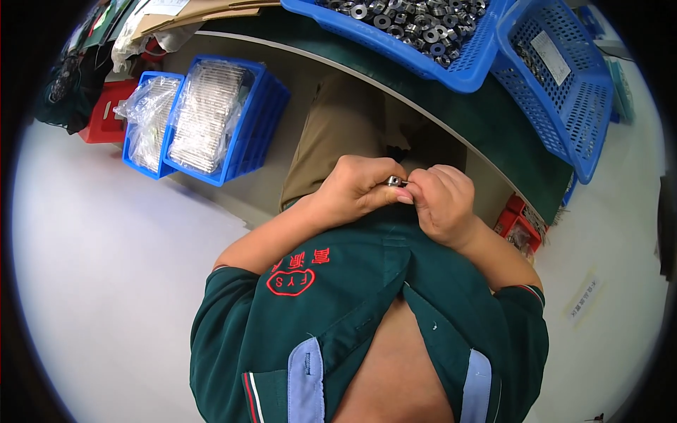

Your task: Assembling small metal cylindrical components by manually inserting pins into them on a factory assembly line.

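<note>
I see both hands brought together close in front of the chest, above the lap and just below the near edge of the worktop [493, 120], which has a dark green surface. The left hand [356, 189] is curled almost into a fist; its thumb and first fingers are pinched narrow on a small metal part [393, 181], silver in colour and short like a little cylinder. The right hand [441, 201] is also closed tight, with the fingers folded in and the fingertips [407, 192] touching the same metal part from the other side. So the part sits between the two hands, held by both, and the two hands touch each other at that place. I cannot tell the exact shape of the part because the fingers cover most of it.

On the worktop, near its front edge, stands a blue plastic basket [423, 60] filled with many small metal rings. Just beside it on the right, a second blue basket [564, 106] is tilted on its side, with a white label inside.

Under the worktop, to the left of the legs, two blue crates [247, 134] stand on the pale floor [106, 247]; each one holds clear plastic bags [204, 116] with small pale pieces. Further left is a red box [102, 116]. On the right side, low near the floor, another red box [518, 225] is partly hidden behind the right forearm.
</note>
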Tool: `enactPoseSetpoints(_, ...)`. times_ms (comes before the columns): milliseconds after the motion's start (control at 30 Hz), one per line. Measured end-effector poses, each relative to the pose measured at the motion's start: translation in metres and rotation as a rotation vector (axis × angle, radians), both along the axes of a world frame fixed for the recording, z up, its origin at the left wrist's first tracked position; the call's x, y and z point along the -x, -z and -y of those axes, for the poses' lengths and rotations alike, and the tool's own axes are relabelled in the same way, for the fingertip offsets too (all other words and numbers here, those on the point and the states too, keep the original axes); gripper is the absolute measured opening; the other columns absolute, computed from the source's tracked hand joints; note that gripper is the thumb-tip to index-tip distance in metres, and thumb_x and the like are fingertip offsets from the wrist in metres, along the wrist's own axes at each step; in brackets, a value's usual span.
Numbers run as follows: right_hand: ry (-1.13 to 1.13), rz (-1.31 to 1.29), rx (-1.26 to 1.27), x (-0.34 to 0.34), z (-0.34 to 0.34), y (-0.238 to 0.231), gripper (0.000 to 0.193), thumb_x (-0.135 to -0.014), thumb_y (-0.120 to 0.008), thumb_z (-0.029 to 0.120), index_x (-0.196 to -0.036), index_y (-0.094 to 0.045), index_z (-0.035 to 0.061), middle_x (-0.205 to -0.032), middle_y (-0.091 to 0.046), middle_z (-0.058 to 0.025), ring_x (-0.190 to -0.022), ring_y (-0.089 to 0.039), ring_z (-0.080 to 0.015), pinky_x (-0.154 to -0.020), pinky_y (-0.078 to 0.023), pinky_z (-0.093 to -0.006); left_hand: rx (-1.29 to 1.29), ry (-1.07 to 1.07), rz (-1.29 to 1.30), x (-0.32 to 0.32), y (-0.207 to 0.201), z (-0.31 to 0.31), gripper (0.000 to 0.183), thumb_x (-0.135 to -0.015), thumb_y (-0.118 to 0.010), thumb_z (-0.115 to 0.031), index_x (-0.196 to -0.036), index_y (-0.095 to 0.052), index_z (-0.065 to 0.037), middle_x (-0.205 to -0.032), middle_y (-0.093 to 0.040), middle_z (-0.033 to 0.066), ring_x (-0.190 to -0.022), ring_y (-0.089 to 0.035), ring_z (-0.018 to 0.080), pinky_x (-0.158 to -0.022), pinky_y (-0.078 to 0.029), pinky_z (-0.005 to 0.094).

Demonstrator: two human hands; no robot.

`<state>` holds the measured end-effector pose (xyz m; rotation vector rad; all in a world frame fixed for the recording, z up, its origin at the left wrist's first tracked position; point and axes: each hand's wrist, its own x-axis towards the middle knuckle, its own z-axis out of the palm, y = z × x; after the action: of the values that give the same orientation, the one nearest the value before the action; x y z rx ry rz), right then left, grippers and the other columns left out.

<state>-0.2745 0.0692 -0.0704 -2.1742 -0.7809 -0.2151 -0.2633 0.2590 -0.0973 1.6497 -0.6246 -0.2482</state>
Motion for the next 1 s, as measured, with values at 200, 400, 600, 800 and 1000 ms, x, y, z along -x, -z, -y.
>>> enactPoseSetpoints(200, 0.018, -0.599, -0.150, -0.001, 0.007, -0.012, 0.013, -0.090, -0.059, 0.014, -0.084, -0.059, 0.0023, -0.064, -0.057, -0.0116, -0.056, -0.056, -0.0225, -0.054, -0.044, -0.0325, -0.063, 0.005, 0.180, -0.005, 0.005, -0.001, 0.026, -0.078, -0.076, -0.022, -0.092, -0.063, -0.003, -0.073, -0.062, 0.0120, -0.065, -0.061, 0.0274, -0.058, -0.047, 0.0332)
enactPoseSetpoints(400, 0.164, -0.629, -0.198, 0.004, 0.013, -0.027, 0.012, -0.090, -0.059, 0.013, -0.092, -0.060, 0.0008, -0.070, -0.060, -0.0105, -0.060, -0.057, -0.0174, -0.057, -0.044, -0.0292, 0.002, -0.004, -0.383, 0.006, -0.010, -0.002, 0.047, -0.081, -0.073, -0.006, -0.122, -0.051, -0.001, -0.095, -0.063, 0.0065, -0.086, -0.061, 0.0106, -0.075, -0.050, 0.0258)
enactPoseSetpoints(600, 0.059, -0.171, -0.106, 0.012, 0.015, -0.027, 0.012, -0.085, -0.065, 0.009, -0.092, -0.059, 0.0021, -0.076, -0.062, -0.0132, -0.063, -0.061, -0.0282, -0.057, -0.047, -0.0340, 0.226, 0.032, -0.393, 0.017, -0.024, 0.005, 0.043, -0.083, -0.071, -0.007, -0.122, -0.052, 0.001, -0.102, -0.063, 0.0085, -0.091, -0.061, 0.0118, -0.080, -0.050, 0.0263)
enactPoseSetpoints(800, 0.005, -0.110, -0.109, 0.020, 0.020, -0.029, 0.013, -0.082, -0.067, 0.008, -0.091, -0.059, 0.0019, -0.077, -0.063, -0.0128, -0.065, -0.061, -0.0301, -0.057, -0.048, -0.0356, 0.131, -0.021, -0.233, 0.025, -0.032, 0.010, 0.033, -0.085, -0.069, -0.008, -0.114, -0.058, 0.002, -0.100, -0.063, 0.0062, -0.087, -0.061, 0.0109, -0.076, -0.050, 0.0249)
enactPoseSetpoints(1000, -0.004, -0.211, -0.110, 0.027, 0.026, -0.031, 0.013, -0.086, -0.064, 0.012, -0.090, -0.059, 0.0005, -0.074, -0.062, -0.0125, -0.062, -0.060, -0.0280, -0.057, -0.048, -0.0346, 0.035, -0.051, -0.099, 0.030, -0.035, 0.012, 0.027, -0.085, -0.070, -0.009, -0.107, -0.060, 0.003, -0.092, -0.064, 0.0051, -0.079, -0.061, 0.0113, -0.070, -0.050, 0.0233)
